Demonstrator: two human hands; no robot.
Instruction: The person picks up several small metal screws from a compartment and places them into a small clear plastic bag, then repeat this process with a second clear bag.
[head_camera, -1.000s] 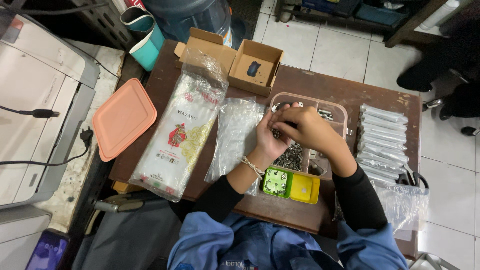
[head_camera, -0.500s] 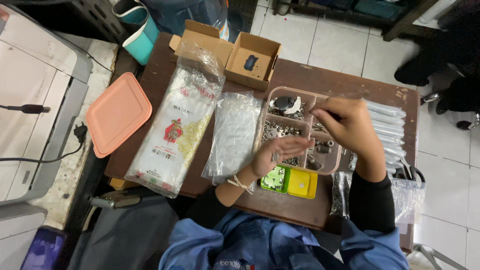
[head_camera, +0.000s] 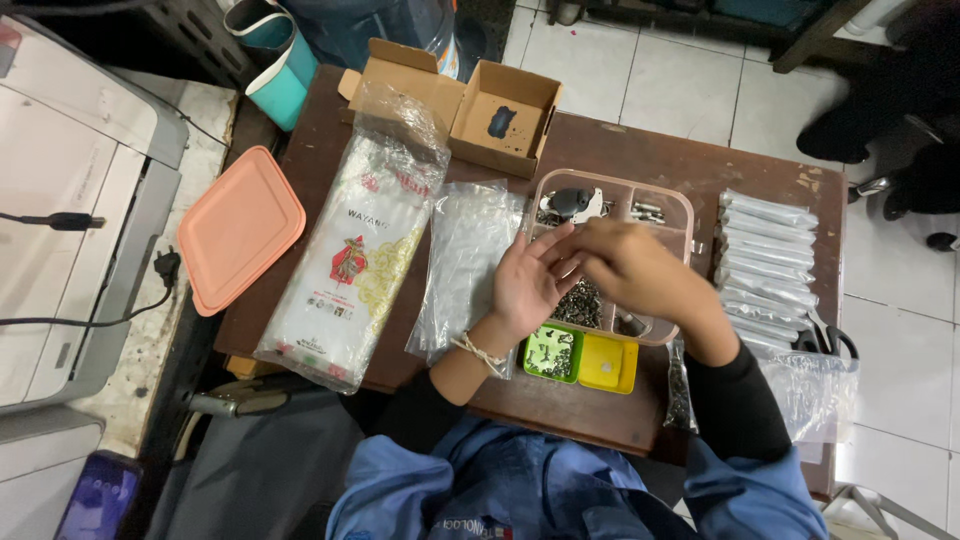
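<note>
Hovering over the pink divided tray (head_camera: 684, 208), both hands are seen meeting above its middle compartments. The left hand (head_camera: 528, 282) lies palm-up with fingers spread and slightly cupped, its fingertips pointing toward the tray's far side; nothing pinched in it can be made out. The right hand (head_camera: 632, 268) is laid across from the right, its fingers drawn together over the left fingertips; whether a small part is pinched there cannot be told, since the back of the hand hides the grip. The heap of small dark metal parts (head_camera: 580, 302) lies in the near-left compartment, directly under and just nearer than the left hand's fingers, so the left hand is judged the closer one. The tray's long axis runs left to right across the worktop (head_camera: 640, 150). A green tub (head_camera: 552, 352) and a yellow tub (head_camera: 608, 364) sit touching the tray's near edge. A stack of filled clear bags (head_camera: 765, 262) is noted just right of the tray, and empty clear bags (head_camera: 468, 262) just left.
</note>
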